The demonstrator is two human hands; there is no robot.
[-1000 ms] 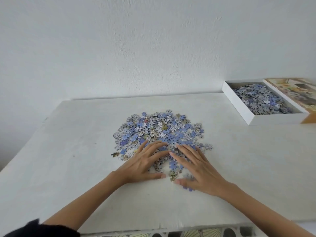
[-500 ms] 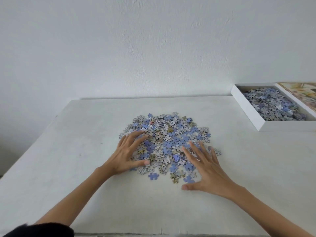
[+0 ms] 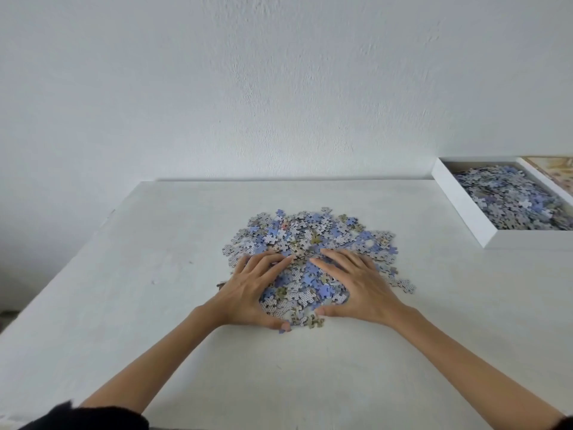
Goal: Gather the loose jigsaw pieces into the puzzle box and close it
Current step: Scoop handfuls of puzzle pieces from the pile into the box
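Left hand (image 3: 254, 290) and right hand (image 3: 362, 287), fingers spread and nearly straight, press on the near side of the jigsaw-piece pile (image 3: 310, 234) in the middle of the white bench (image 3: 124, 274). Far right, the open, part-filled puzzle box (image 3: 462, 206) is cut off by the frame edge. A pale wall (image 3: 279, 88) stands behind.

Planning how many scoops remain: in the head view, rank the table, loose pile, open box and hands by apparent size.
1. table
2. loose pile
3. open box, though it is farther off and cut by the frame edge, so its rank against the pile is unsure
4. left hand and right hand, alike
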